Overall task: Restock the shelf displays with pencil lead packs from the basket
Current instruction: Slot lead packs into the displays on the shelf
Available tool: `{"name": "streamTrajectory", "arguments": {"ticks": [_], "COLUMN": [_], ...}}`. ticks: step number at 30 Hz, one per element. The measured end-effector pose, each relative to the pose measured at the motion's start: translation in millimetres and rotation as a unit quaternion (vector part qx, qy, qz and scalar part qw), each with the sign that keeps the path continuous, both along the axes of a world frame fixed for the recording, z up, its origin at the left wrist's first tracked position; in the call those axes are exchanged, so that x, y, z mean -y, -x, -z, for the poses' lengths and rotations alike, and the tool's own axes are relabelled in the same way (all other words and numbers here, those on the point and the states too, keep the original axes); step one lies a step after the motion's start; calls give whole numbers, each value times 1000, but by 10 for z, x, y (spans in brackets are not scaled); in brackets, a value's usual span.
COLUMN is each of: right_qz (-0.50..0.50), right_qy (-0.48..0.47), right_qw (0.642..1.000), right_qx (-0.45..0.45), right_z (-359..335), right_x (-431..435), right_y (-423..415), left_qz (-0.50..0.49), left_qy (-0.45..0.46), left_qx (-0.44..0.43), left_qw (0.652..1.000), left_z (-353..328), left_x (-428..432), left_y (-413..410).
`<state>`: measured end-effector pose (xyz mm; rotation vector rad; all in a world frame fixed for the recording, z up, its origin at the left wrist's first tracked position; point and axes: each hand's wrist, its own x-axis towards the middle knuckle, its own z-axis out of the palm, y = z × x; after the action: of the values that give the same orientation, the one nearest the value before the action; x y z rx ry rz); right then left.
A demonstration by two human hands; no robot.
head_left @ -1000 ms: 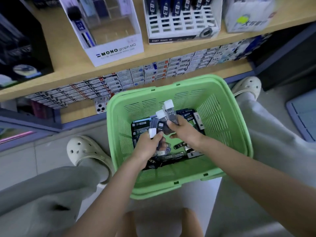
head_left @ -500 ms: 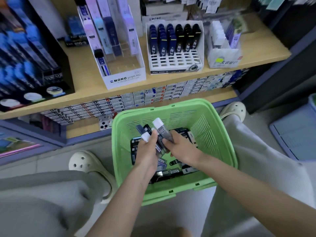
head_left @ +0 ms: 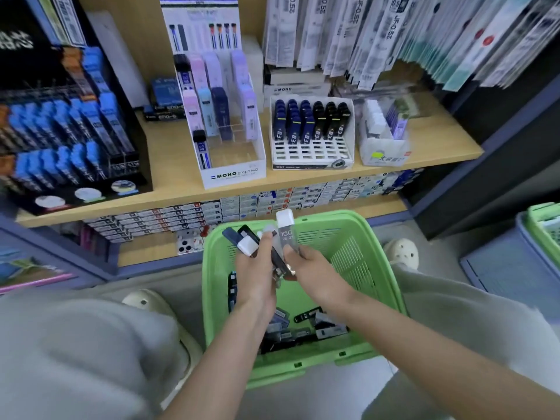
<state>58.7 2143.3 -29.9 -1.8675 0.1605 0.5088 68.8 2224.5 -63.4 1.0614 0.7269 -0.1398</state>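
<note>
A green plastic basket stands on the floor between my knees, with several dark lead packs loose on its bottom. My left hand grips a bunch of packs with white and dark caps fanned upward. My right hand pinches a grey pack with a white cap held upright, its lower end touching the left hand's bunch. Both hands hover above the basket's far half. On the wooden shelf stand a white MONO display and a white slotted display with blue and black packs.
A black display with blue packs fills the shelf's left. A small white box sits at the shelf's right. Rows of small boxes line the lower shelf. Hanging refills overhang the top. A second green basket lies at right.
Both hands have risen out of the basket with the packs, and my view has tilted up, bringing the shelf displays into sight.
</note>
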Motion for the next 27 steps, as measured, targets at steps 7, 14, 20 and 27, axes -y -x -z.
{"name": "streamTrajectory", "arguments": {"ticks": [7,14,20,27], "right_qz": [148,229,255,263], "right_qy": [-126,-156,-181,-151], "right_qw": [980,959,942,946], "right_qx": [-41,56,125,111], "right_z": [-85,-208,-308,-366], "right_x": [-69,10,237,785], "right_y": [-75,-202,-494,-983], "left_qz": [-37,-60,-67,-11], "left_qy": [-35,-26,-41,-53], "left_qx": [30,72,76,84], "left_qw": [998,995,994,995], "left_z": [-218,-502,-692,-767], "left_x": [34,159,22,21], "left_y": [-219,-484,-776,-1042]}}
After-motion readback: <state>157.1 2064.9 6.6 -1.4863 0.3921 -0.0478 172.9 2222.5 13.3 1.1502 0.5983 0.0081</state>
